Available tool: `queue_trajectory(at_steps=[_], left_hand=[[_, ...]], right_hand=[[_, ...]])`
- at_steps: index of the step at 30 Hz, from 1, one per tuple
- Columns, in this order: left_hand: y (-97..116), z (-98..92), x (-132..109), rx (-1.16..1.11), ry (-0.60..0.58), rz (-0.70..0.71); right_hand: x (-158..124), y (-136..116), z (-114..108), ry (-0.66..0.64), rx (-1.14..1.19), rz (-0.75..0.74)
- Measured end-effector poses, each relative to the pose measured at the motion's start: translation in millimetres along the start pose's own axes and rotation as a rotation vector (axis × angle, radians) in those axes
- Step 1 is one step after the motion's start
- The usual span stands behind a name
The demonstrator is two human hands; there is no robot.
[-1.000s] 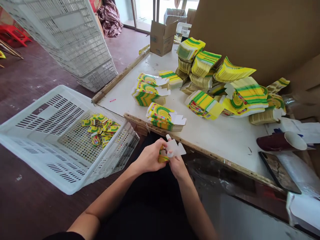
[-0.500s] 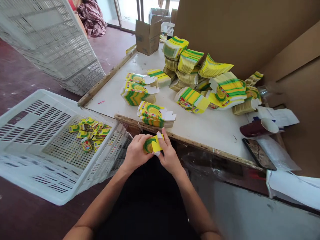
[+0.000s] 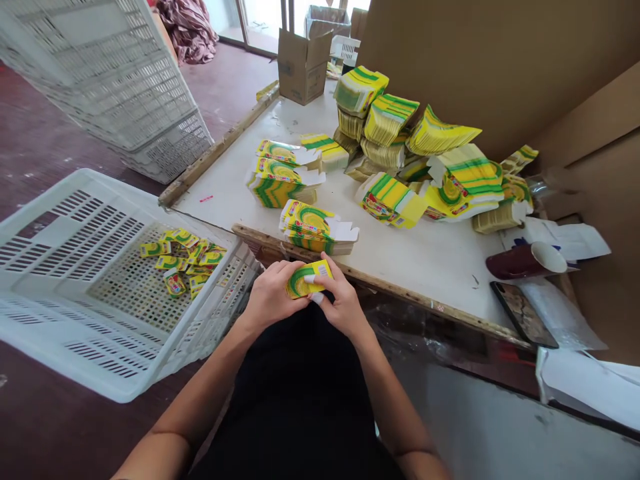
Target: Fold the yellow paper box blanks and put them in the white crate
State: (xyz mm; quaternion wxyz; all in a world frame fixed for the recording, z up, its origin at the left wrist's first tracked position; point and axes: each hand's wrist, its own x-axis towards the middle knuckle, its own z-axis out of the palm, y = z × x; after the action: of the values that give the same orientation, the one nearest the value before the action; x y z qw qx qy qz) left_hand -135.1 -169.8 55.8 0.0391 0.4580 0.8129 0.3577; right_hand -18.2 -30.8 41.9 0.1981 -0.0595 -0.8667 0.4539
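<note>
Both hands hold one small yellow and green box (image 3: 306,277) just in front of the table edge. My left hand (image 3: 271,291) grips its left end. My right hand (image 3: 341,297) has thumb and fingers, with white wraps on some tips, round its right end, where a barcode shows. Right behind them lies a stack of flat cartons (image 3: 315,227) with white flaps. Another carton stack (image 3: 280,181) stands farther back on the left. Small filled-looking boxes (image 3: 185,260) lie in the white crate (image 3: 150,360) at the left.
Bundled cartons (image 3: 383,120) are piled at the back of the white table (image 3: 400,263). A maroon cup (image 3: 520,261) and a phone (image 3: 523,313) lie on the right. An open cardboard box (image 3: 301,70) stands behind; stacked crates (image 3: 110,73) rise at left.
The yellow end flap that stood out from the small box now lies folded flat, showing a barcode. My right fingers have shifted onto the box's front. The view has shifted slightly.
</note>
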Motion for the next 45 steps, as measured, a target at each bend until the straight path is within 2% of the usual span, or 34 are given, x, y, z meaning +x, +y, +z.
queue_trajectory(at_steps=[7,10,12,15,17,20,23,27,30,33,36,39,42,43,45], left_hand=[[-1.7,-2.0,-5.8,0.027,0.077,-0.079],[-11.6,-13.5,-10.6,0.033,0.122,-0.133],[-26.2,-28.9,-16.5,0.073,0.235,-0.221],[-53.0,-55.7,-27.9,0.202,0.536,-0.365],[-65.4,-66.7,-34.5,0.218,0.612,-0.391],[-66.5,-63.1,-38.4,0.184,0.536,-0.356],[-51.9,-41.4,-34.9,0.066,0.373,-0.321],[-30.2,-10.3,-24.4,-0.257,0.159,-0.363],[-18.1,5.0,-13.3,-0.642,0.127,-0.377],[-6.0,10.1,0.4,-1.031,0.256,-0.351],[6.6,6.1,12.9,-1.254,0.413,-0.374],[15.3,2.7,20.9,-1.305,0.568,-0.367],[15.9,8.8,21.1,-1.224,0.700,-0.400],[14.4,12.7,19.2,-1.193,0.708,-0.426],[10.1,20.7,13.0,-1.149,0.651,-0.459]], right_hand=[[8.2,-7.6,19.6,-0.030,-0.058,0.014],[19.5,-11.4,19.9,0.014,-0.089,-0.027],[32.8,-10.5,14.1,0.099,-0.137,-0.041],[58.7,-0.8,2.4,0.285,-0.275,0.025],[74.7,9.9,-1.9,0.328,-0.379,0.090],[90.2,25.0,-1.3,0.298,-0.493,0.170],[95.5,29.6,-0.3,0.288,-0.528,0.185],[91.6,14.4,-6.7,0.313,-0.516,0.168],[77.1,-6.2,-7.1,0.272,-0.372,0.109],[54.0,-26.4,4.6,0.128,-0.090,0.066],[31.8,-40.0,24.7,0.033,0.291,0.117],[18.9,-44.7,43.5,0.020,0.606,0.195],[16.2,-41.8,53.1,0.062,0.700,0.261],[16.8,-39.8,53.6,0.079,0.702,0.290],[19.0,-35.6,51.1,0.118,0.707,0.357]])
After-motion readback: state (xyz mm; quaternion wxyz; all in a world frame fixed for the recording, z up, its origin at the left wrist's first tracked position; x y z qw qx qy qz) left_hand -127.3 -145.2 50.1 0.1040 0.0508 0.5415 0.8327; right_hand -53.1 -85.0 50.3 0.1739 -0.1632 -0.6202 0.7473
